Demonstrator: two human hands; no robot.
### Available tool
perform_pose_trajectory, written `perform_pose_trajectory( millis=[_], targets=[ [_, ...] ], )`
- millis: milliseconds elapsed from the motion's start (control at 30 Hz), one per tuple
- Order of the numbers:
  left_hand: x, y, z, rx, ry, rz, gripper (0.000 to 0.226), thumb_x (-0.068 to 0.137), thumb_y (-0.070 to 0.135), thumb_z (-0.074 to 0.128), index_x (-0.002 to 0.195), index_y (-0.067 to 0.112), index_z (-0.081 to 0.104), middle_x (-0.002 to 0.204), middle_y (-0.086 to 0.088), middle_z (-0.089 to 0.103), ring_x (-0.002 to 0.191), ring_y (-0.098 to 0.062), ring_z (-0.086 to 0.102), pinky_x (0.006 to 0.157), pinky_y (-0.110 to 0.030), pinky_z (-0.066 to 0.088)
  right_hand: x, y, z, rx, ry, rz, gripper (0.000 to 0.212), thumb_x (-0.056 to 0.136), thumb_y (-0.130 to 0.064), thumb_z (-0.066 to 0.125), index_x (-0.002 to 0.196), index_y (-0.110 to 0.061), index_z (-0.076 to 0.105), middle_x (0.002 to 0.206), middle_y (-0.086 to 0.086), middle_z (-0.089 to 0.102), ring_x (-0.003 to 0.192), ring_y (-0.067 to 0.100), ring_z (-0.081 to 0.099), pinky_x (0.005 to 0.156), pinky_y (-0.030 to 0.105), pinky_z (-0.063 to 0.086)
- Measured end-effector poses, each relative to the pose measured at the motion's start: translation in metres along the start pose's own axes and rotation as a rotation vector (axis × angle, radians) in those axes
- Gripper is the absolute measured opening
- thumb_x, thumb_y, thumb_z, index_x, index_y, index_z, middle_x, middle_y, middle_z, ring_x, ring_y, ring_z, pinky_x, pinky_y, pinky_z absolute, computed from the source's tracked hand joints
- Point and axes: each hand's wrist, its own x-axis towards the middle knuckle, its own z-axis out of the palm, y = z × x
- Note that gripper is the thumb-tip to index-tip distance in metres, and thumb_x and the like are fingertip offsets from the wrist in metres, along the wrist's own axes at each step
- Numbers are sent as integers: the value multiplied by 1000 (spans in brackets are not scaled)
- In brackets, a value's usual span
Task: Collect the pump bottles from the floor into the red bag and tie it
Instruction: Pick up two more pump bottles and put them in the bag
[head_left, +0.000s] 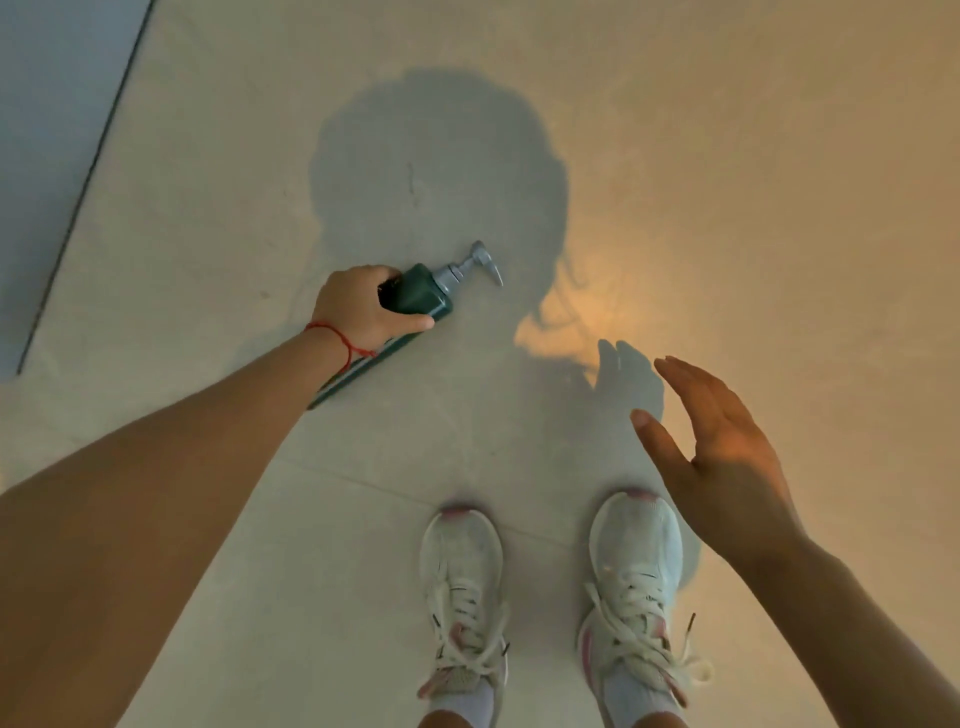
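Observation:
My left hand (361, 306) is closed around a dark green pump bottle (422, 299) with a grey pump head (480, 260) pointing up and to the right. The bottle is low over the pale floor; whether it touches the floor I cannot tell. A second dark green object (358, 371), long and thin, shows below my left wrist, mostly hidden by it. My right hand (722, 452) hovers to the right with fingers spread and nothing in it. No red bag is in view.
My two feet in white sneakers (550, 587) stand at the bottom centre on the pale tiled floor (727, 208). A dark floor seam (85, 187) runs diagonally at the upper left, with a bluish surface beyond it. My shadow falls across the floor ahead.

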Motion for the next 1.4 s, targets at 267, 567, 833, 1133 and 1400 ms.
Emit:
perform_pose_trajectory(
  millis=[267, 567, 833, 1133, 1400],
  targets=[
    [-41, 42, -16, -687, -10, -207, 6, 69, 25, 75, 71, 20, 71, 58, 12, 70, 56, -1, 65, 51, -14, 49, -6, -12, -28, 91, 50, 17, 50, 90, -47, 42, 135, -23, 39, 141, -1, 44, 122, 22, 46, 95, 36, 39],
    [-152, 164, -83, -1034, -140, -178, 8, 74, 23, 68, 69, 16, 70, 62, 6, 73, 62, -8, 67, 56, -19, 53, -60, -55, -130, 168, 205, 103, 49, 90, -40, 45, 134, -19, 41, 141, 4, 45, 126, 24, 44, 98, 34, 36],
    [-210, 281, -147, -960, -214, -94, 17, 63, 32, 70, 72, 17, 71, 64, 6, 73, 67, -12, 67, 63, -23, 56, -130, -65, -240, 284, 371, 194, 58, 84, -47, 40, 133, -17, 42, 139, 7, 47, 127, 24, 44, 99, 29, 32],
    [-234, 414, -161, -918, -195, -30, 7, 77, 18, 65, 74, 14, 70, 63, 5, 73, 63, -9, 67, 58, -20, 56, -186, 0, -348, 265, 431, 283, 58, 85, -48, 39, 135, -20, 39, 142, 2, 44, 130, 18, 39, 100, 28, 31],
    [-220, 517, -145, -903, -257, 43, 10, 77, 21, 65, 72, 15, 70, 63, 5, 73, 61, -9, 67, 52, -18, 52, -186, 66, -436, 241, 518, 389, 53, 88, -43, 44, 136, -20, 38, 143, 4, 42, 131, 22, 38, 104, 35, 32]
  ],
)
